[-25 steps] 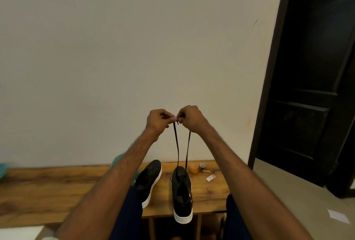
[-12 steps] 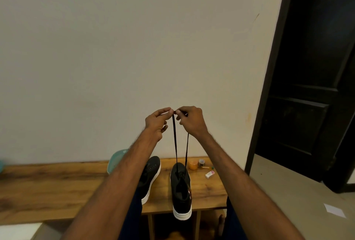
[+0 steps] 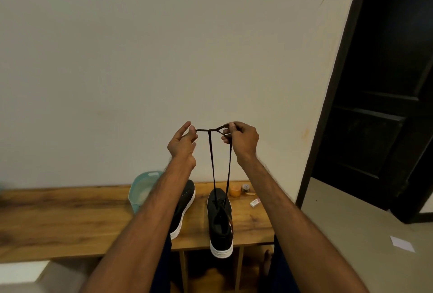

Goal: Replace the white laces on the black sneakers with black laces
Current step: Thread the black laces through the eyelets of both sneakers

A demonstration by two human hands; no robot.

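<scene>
I am watching the black lace [image 3: 212, 163] running up in two strands from the sneaker [image 3: 220, 217] on the right. The strands are meeting at a crossing point between the hands, and a short end is stretching out sideways to each hand. The left hand [image 3: 182, 145] is pinching one end at its fingertips, with the other fingers loosely spread. The right hand [image 3: 241, 139] is pinching the other end between thumb and forefinger, its remaining fingers curling in. That sneaker is standing on the table [image 3: 70, 217] with its heel hanging over the near edge. The second sneaker [image 3: 185, 201] is lying just to its left, partly behind the left forearm. A teal tub [image 3: 140, 187] is sitting beyond it, and an orange jar [image 3: 235, 190], a small tin [image 3: 245, 188] and a white box [image 3: 255, 203] are lying near the table's right end.
</scene>
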